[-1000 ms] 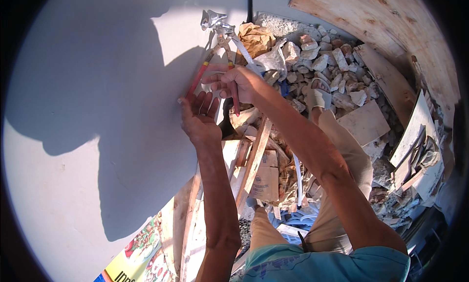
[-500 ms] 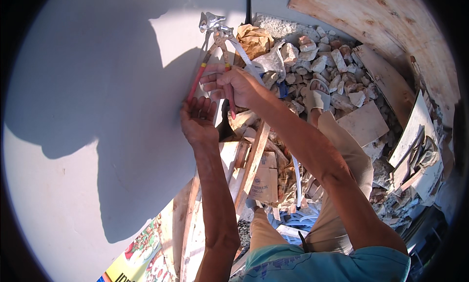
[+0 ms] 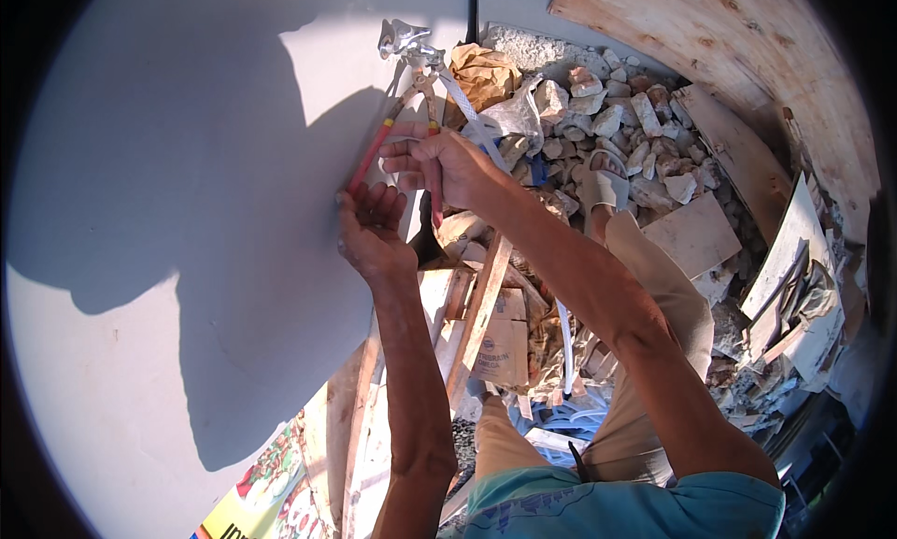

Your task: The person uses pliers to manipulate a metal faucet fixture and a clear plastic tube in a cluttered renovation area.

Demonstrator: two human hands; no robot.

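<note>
The right hand (image 3: 453, 170) had one handle of the red-handled pliers (image 3: 371, 154) in its hold, the fingers reaching loosely across the space between the two spread handles; the left hand (image 3: 378, 245) was cupped near the lower end of the other handle, and whether it gripped it or only touched it, I could not tell.

The pliers were raised in front of the smooth pale wall (image 3: 121, 203), their head at a shiny metal fitting (image 3: 404, 40); what exactly they bit was too small to make out.

Below, a brown cardboard box (image 3: 502, 350) was partly covered by a wooden strip (image 3: 481, 310); its contents could not be seen. A crumpled brown paper (image 3: 484, 75) was near a creased, greyish plastic sheet (image 3: 516, 111); a white braided hose (image 3: 470, 112) came down from beside the fitting and was lost behind the right arm.

Rough, angular rubble (image 3: 645, 119) was heaped beside a curved plywood sheet (image 3: 747, 44), which was cut off by the dark rim; a printed yellow sheet (image 3: 224, 513) was also cut off, at the lower edge.
</note>
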